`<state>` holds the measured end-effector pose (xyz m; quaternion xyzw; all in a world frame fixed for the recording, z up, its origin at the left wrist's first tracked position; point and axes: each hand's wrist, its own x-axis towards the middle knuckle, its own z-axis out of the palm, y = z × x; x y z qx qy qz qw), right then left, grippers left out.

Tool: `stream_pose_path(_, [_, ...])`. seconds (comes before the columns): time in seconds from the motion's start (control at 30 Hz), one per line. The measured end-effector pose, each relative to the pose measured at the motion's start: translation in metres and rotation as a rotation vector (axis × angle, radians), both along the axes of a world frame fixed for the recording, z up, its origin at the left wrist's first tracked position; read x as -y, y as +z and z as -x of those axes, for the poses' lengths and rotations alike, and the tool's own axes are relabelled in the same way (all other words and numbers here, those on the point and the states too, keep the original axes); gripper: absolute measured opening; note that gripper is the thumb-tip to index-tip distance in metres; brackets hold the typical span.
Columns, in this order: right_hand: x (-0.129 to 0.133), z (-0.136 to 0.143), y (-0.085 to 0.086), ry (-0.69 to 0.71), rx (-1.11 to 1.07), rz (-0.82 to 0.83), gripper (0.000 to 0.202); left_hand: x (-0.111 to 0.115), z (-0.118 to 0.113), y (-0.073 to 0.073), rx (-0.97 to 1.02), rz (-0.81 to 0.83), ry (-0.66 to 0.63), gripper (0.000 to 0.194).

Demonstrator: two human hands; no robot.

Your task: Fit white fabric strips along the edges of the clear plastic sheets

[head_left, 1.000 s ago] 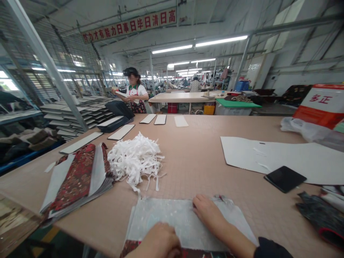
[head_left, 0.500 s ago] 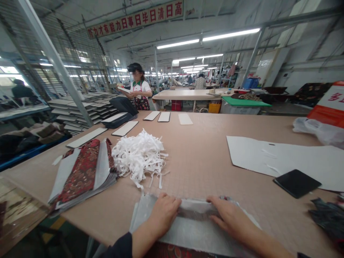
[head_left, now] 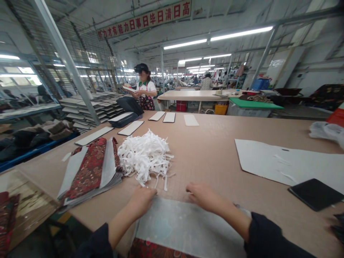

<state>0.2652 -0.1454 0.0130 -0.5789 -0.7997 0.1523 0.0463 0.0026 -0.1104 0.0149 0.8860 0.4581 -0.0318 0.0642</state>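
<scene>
Likely limp cloth [head_left: 174, 222], best corner-held, lay by the bench [head_left: 204, 154]'s near edge; left hand [head_left: 142, 201] and right hand [head_left: 205, 196] had unclear grips.

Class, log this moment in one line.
left hand: at far left corner of sheet; right hand: near its far edge; strips: heaped beyond left hand; cloth stack: left of strips

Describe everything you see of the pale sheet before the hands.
The pale sheet looks greyish white, thin and paper-like, with a faint bluish patch. It lies roughly flat on the brown table, dark red patterned fabric showing along its near edge. The left hand is at its far left corner; the right hand is by its far edge. Whether either grips it is unclear.
</scene>
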Motion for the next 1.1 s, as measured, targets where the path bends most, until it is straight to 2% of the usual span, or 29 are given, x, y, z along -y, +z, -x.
stream_pose_path(0.1, [-0.034, 0.053, -0.009, -0.114, -0.064, -0.026, 0.02, -0.01, -0.001, -0.002, 0.058, -0.013, 0.029, 0.031])
stream_pose_path(0.2, [-0.058, 0.087, -0.025, -0.222, -0.066, -0.058, 0.027, -0.02, -0.006, -0.001, 0.143, -0.093, 0.07, 0.031])
stream_pose_path(0.3, [-0.071, 0.099, -0.036, -0.279, -0.084, -0.055, 0.026, -0.034, -0.012, -0.002, 0.17, -0.301, 0.104, 0.036])
stream_pose_path(0.37, [-0.077, 0.091, -0.041, -0.267, -0.108, -0.029, 0.023, -0.047, -0.011, -0.008, 0.142, -0.404, 0.115, 0.044])
stream_pose_path(0.47, [-0.084, 0.051, -0.044, -0.251, -0.134, 0.026, 0.021, -0.072, -0.003, -0.021, 0.03, -0.387, 0.212, 0.062])
stream_pose_path(0.53, [-0.087, 0.008, -0.045, -0.291, -0.119, 0.057, 0.022, -0.087, 0.003, -0.029, -0.043, -0.315, 0.288, 0.068])
stream_pose_path(0.6, [-0.086, -0.04, -0.046, -0.365, -0.078, 0.081, 0.022, -0.098, 0.006, -0.036, -0.074, -0.272, 0.311, 0.069])
stream_pose_path(0.7, [-0.079, -0.103, -0.048, -0.482, -0.012, 0.089, 0.019, -0.108, 0.005, -0.04, -0.069, -0.266, 0.322, 0.071])
stream_pose_path(0.8, [-0.068, -0.151, -0.046, -0.602, 0.016, 0.096, 0.017, -0.11, 0.007, -0.037, -0.07, -0.272, 0.351, 0.073])
stream_pose_path(0.97, [-0.059, -0.197, -0.036, -0.779, -0.08, 0.093, 0.015, -0.107, 0.015, -0.03, -0.087, -0.277, 0.344, 0.072])
stream_pose_path(1.1, [-0.054, -0.218, -0.029, -0.862, -0.304, 0.109, 0.015, -0.104, 0.013, -0.027, -0.095, -0.263, 0.352, 0.069])
